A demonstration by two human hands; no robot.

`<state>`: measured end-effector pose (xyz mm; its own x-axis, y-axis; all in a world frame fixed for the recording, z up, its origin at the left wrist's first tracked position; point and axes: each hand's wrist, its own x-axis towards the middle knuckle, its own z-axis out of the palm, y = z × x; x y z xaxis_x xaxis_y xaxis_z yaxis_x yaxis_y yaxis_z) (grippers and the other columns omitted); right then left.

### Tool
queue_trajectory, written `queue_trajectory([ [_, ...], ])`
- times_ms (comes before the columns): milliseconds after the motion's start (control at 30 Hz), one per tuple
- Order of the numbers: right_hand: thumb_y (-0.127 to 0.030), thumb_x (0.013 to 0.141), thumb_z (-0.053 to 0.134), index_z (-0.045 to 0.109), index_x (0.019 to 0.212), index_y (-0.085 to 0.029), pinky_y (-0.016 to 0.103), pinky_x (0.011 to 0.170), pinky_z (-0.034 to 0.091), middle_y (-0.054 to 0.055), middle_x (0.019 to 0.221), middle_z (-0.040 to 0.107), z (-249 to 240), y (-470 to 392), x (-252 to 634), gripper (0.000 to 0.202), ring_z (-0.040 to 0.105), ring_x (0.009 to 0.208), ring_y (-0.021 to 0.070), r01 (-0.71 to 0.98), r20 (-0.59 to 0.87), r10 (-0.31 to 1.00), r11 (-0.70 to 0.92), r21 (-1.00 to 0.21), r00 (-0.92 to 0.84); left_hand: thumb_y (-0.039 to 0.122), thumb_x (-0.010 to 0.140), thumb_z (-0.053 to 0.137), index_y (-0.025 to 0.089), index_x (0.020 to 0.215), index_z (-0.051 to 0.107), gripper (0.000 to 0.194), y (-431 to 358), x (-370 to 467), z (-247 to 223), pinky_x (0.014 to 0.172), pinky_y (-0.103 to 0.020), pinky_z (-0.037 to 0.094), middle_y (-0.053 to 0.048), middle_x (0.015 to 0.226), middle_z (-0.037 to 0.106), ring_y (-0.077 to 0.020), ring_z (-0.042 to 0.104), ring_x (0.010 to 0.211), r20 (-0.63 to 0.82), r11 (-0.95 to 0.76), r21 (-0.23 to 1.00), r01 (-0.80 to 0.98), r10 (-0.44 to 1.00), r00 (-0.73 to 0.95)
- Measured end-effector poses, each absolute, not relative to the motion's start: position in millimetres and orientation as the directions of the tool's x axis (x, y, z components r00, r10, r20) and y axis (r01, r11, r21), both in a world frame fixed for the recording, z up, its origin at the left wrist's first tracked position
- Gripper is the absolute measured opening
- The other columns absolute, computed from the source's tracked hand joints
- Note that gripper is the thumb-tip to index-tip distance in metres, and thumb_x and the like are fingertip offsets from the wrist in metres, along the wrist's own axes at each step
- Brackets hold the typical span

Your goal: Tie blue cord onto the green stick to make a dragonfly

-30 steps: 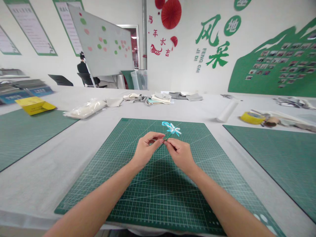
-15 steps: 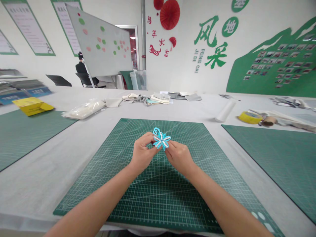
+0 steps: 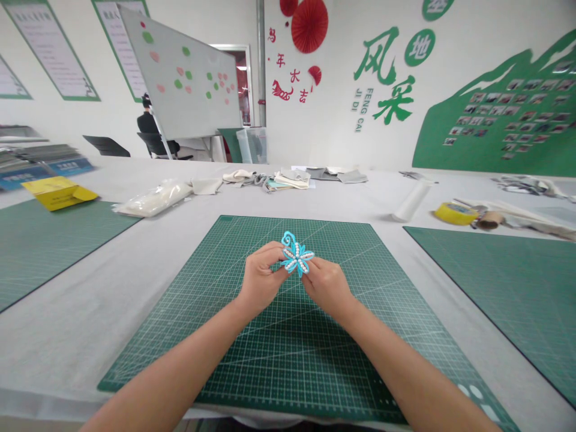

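A light-blue flower ornament (image 3: pixel 297 258) with white beaded petals and a curled tendril at its upper left is held up between my two hands. My left hand (image 3: pixel 262 277) pinches it from the left, thumb below and fingers above. From the right, my right hand (image 3: pixel 327 284) has its fingers closed at the flower's lower right edge. The fingertips behind the petals are partly hidden. Beneath both hands lies a green cutting mat (image 3: pixel 270 360) with a white grid.
More green mats lie at left (image 3: pixel 54 246) and right (image 3: pixel 504 288). Farther back are a yellow envelope (image 3: pixel 60 193), a plastic-wrapped packet (image 3: pixel 155 199), fabric scraps (image 3: pixel 292 178) and yellow tape (image 3: pixel 456 213). A person (image 3: pixel 147 117) sits beyond the table near a whiteboard (image 3: pixel 189 90).
The flower ornament has shifted slightly to the right and turned a little between my fingers. Both hands stay nearly in place.
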<state>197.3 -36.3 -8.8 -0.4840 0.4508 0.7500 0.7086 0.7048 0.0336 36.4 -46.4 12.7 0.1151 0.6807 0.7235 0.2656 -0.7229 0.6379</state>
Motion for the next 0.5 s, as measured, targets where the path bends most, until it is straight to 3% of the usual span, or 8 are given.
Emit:
queue_trajectory([
  [167, -0.011, 0.088, 0.040, 0.056, 0.069, -0.017, 0.025, 0.053, 0.031, 0.002, 0.059, 0.057, -10.8, -35.5, 197.9, 0.025, 0.048, 0.053, 0.0122, 0.708, 0.742, 0.457, 0.706, 0.034, -0.491, 0.014, 0.078, 0.064, 0.019, 0.075, 0.068, 0.007, -45.4, 36.3, 11.1, 0.067, -0.026, 0.046, -0.002, 0.079, 0.063, -0.0134, 0.058, 0.074, 0.757, -0.748, 0.590, 0.302, 0.643, 0.114],
  [367, -0.014, 0.090, 0.041, 0.058, 0.074, -0.016, 0.025, 0.053, 0.030, 0.001, 0.059, 0.056, -10.6, -36.0, 198.5, 0.024, 0.048, 0.054, 0.0118, 0.710, 0.719, 0.487, 0.704, 0.013, -0.496, 0.015, 0.077, 0.066, 0.021, 0.086, 0.070, 0.012, -44.4, 34.5, 10.9, 0.082, -0.035, 0.047, -0.007, 0.106, 0.063, -0.0194, 0.058, 0.097, 0.797, -0.755, 0.529, 0.388, 0.599, 0.079],
  [500, -0.014, 0.091, 0.041, 0.058, 0.074, -0.016, 0.025, 0.052, 0.030, 0.001, 0.059, 0.055, -10.3, -36.6, 197.9, 0.024, 0.047, 0.053, 0.0114, 0.711, 0.706, 0.504, 0.703, 0.000, -0.498, 0.016, 0.076, 0.066, 0.021, 0.083, 0.069, 0.009, -44.0, 33.8, 13.3, 0.087, -0.039, 0.045, -0.006, 0.102, 0.067, -0.0211, 0.056, 0.099, 0.837, -0.776, 0.444, 0.448, 0.538, 0.102],
])
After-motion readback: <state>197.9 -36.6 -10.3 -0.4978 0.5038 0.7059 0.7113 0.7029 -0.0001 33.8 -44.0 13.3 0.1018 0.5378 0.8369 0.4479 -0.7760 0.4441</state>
